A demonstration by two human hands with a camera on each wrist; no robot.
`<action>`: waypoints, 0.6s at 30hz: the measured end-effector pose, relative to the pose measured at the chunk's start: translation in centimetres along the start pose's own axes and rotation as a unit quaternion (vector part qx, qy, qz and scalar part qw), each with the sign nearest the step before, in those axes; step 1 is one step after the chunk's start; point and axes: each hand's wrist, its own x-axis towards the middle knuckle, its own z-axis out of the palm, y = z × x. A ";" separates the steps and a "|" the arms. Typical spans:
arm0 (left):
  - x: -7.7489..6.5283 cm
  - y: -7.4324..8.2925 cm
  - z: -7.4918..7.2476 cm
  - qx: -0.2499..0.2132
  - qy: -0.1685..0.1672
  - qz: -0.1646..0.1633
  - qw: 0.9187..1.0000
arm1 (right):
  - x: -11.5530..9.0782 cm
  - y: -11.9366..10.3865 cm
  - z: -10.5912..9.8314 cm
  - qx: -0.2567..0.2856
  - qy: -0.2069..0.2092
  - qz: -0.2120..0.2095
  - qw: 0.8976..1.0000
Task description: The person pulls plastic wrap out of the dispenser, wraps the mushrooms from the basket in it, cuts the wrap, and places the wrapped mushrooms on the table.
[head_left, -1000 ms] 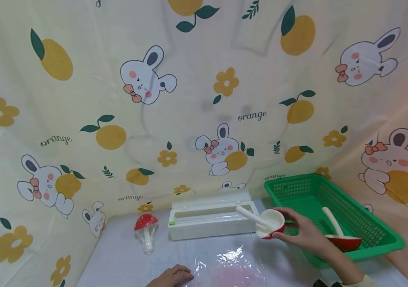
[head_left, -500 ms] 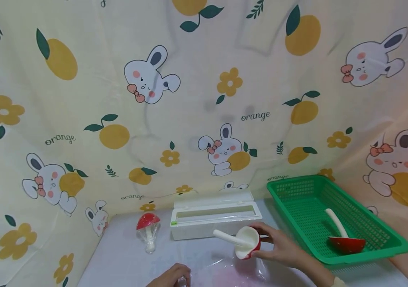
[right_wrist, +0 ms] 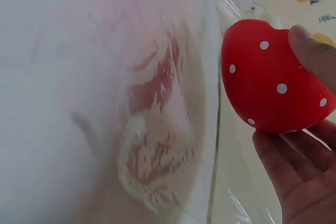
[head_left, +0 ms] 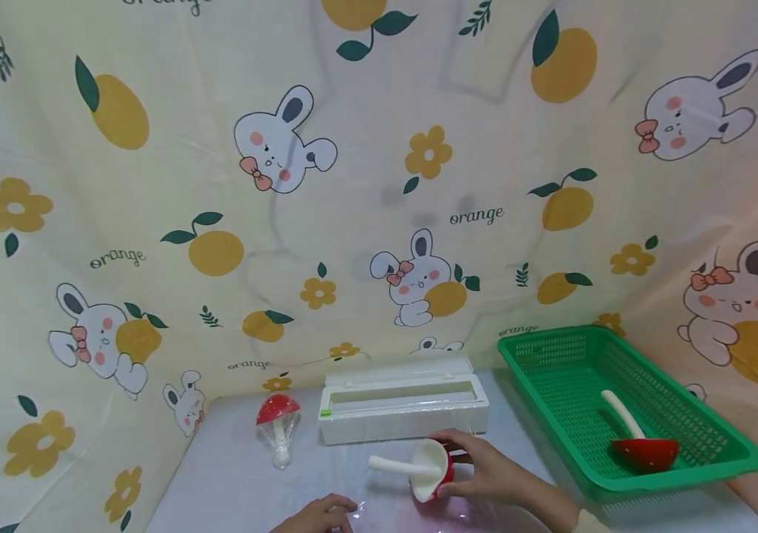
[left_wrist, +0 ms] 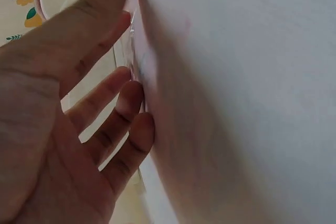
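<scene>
My right hand (head_left: 488,471) grips a mushroom-shaped ladle (head_left: 428,474) by its red bowl, above the table; the white handle points left. In the right wrist view, white dots cover the red bowl (right_wrist: 278,80), with thumb and fingers on opposite sides of it. Below it lies a sheet of clear plastic film (head_left: 382,518), looking pinkish in places. My left hand (head_left: 320,516) rests at the film's left edge. Its fingertips (left_wrist: 140,129) touch the surface, loosely bent and holding nothing visible in the left wrist view.
A white cling film dispenser (head_left: 406,418) stands at the back, lid raised. Left of it lies a similar red-and-white ladle (head_left: 277,429) wrapped in clear plastic. A green basket (head_left: 552,414) on the right holds another ladle (head_left: 645,453). Patterned cloth (head_left: 352,222) hangs behind.
My right hand has carried the ladle left and down from beside the basket to above the film. The bowl has tipped, its opening facing left. The left hand has barely moved.
</scene>
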 end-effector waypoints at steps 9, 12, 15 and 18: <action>0.1 -0.2 0.0 -0.031 0.000 -0.003 1.000 | 0.5 0.6 0.9 -0.006 -0.028 0.017 0.999; 0.2 0.7 -0.1 -0.024 0.009 -0.020 0.999 | 0.5 0.8 1.0 -0.004 -0.035 0.038 0.999; 0.2 1.1 -0.2 -0.008 0.016 -0.020 1.000 | 0.7 0.8 1.2 -0.001 -0.037 0.038 0.999; 0.3 1.0 -0.2 -0.009 0.017 -0.009 1.000 | 1.0 0.7 1.4 -0.002 -0.032 0.025 0.999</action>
